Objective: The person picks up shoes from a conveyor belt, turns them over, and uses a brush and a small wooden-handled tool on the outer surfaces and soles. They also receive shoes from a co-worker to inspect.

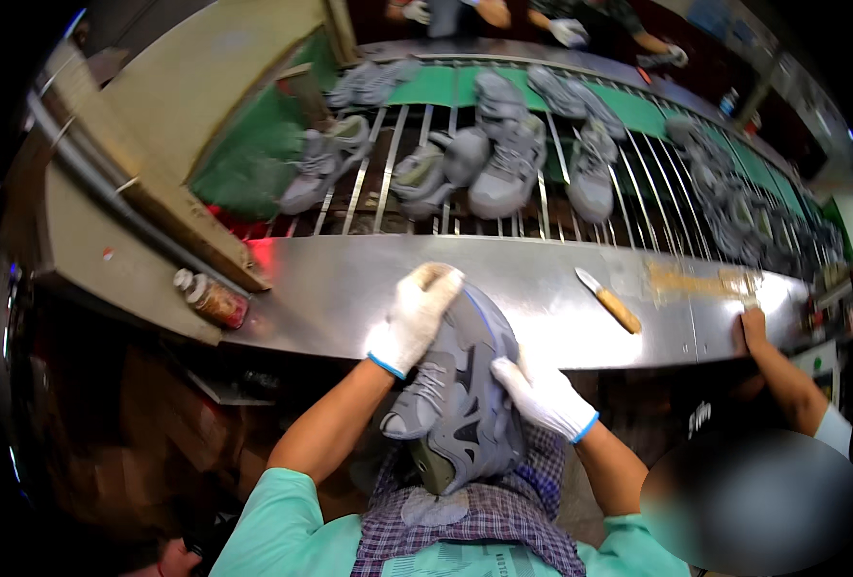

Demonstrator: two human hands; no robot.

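A grey sneaker (465, 399) rests on my lap, against a checked apron, with its toe pointing at the steel ledge. My left hand (415, 315), in a white glove, is closed over the toe end of the sneaker. My right hand (542, 396), also gloved, grips the sneaker's right side near the heel. Both hands hold the same shoe in front of the metal ledge (349, 288).
A conveyor of metal rods (551, 197) carries several grey sneakers beyond the ledge. A wooden-handled knife (609, 301) lies on the ledge to the right, a small capped bottle (213, 298) at its left end. Another person's hand (753, 327) rests on the ledge's right edge; gloved workers stand across the conveyor.
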